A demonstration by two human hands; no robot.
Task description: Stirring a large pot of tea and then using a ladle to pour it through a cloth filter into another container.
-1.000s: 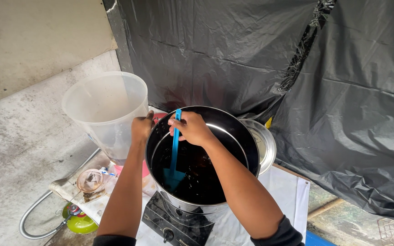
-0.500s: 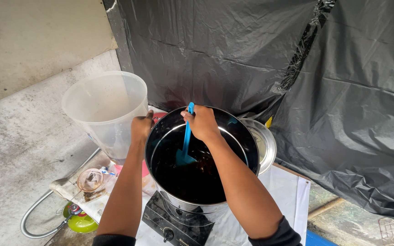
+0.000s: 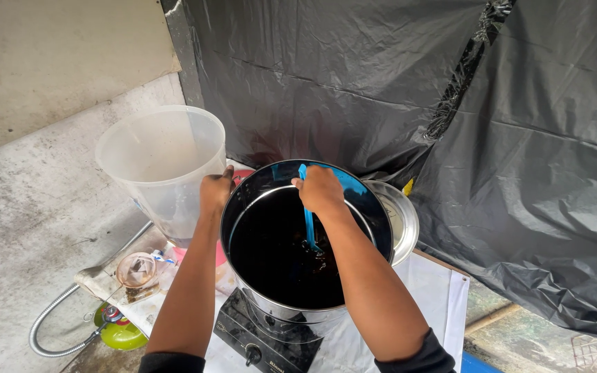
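A big steel pot [image 3: 371, 207] full of dark, nearly black liquid stands on a black stove [image 3: 264, 342]. My right hand [image 3: 319, 190] is closed around the handle of a blue spatula [image 3: 307, 217], whose blade dips into the liquid near the far side of the pot. My left hand [image 3: 215, 192] grips the pot's left rim, right beside a translucent white bucket [image 3: 160, 166].
A steel lid [image 3: 399, 217] leans behind the pot on the right. Left of the stove lie a small clear cup [image 3: 136, 269], a green gas canister [image 3: 122, 335] and a flexible metal hose [image 3: 50, 331]. Black plastic sheeting [image 3: 450, 117] hangs behind. White cloth [image 3: 437, 293] covers the table.
My right hand has carried the blue spatula from the pot's left side toward the far middle, stirring the dark liquid. My left hand has stayed on the rim.
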